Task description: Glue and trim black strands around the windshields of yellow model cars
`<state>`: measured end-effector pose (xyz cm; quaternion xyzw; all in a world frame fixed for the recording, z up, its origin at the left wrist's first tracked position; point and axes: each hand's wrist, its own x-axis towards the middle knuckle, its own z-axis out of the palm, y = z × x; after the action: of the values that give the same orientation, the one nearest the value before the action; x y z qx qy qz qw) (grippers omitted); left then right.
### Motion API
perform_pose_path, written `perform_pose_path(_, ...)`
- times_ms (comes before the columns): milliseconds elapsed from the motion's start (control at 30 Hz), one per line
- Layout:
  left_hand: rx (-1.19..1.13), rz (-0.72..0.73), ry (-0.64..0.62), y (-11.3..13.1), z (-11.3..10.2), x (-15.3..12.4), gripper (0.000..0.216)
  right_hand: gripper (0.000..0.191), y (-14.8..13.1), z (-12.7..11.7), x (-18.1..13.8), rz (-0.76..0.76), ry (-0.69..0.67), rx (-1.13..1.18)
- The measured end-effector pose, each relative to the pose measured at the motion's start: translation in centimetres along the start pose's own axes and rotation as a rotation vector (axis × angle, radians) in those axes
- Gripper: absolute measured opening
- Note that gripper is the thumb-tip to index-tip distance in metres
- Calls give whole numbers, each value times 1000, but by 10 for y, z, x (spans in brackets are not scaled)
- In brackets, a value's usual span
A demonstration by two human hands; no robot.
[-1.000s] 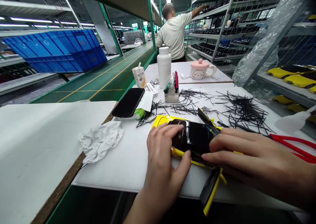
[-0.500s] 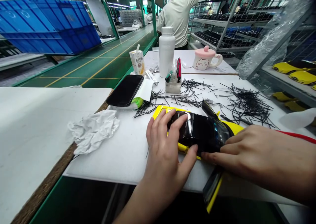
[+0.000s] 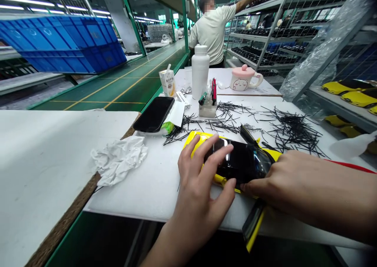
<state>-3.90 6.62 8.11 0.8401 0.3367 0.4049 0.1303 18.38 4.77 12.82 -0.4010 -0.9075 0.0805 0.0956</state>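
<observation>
In the head view, the left hand (image 3: 200, 188) is holding its fingers apart over the toy car (image 3: 222, 179) on the worktop (image 3: 141, 196), the right hand (image 3: 284, 174) is curling, grip hidden, beside the windscreen (image 3: 261, 160), apparently seating the black roof (image 3: 240, 161), and the next move is probably calling for even pressure.

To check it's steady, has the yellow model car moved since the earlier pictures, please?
No, not noticeably; the yellow model car keeps the same place relative to the white bottle.
</observation>
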Motion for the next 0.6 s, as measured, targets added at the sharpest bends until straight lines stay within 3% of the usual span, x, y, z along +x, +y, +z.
perform_pose_path(100,-74,154,-7,0,-7,0,47,28,-1,-7,2,-54,-73,-4)
perform_pose_path(200,-118,216,-88,0,-10,3,44,30,3,-21,1,-5,-67,301)
perform_pose_path(267,-171,216,-130,2,-9,5,42,30,7,-29,-1,82,-77,548)
perform_pose_path(433,-277,151,-82,8,-6,11,25,29,17,-30,-3,400,-338,998)
perform_pose_path(600,-258,170,-72,2,-2,15,26,27,25,-20,0,380,-311,1179)
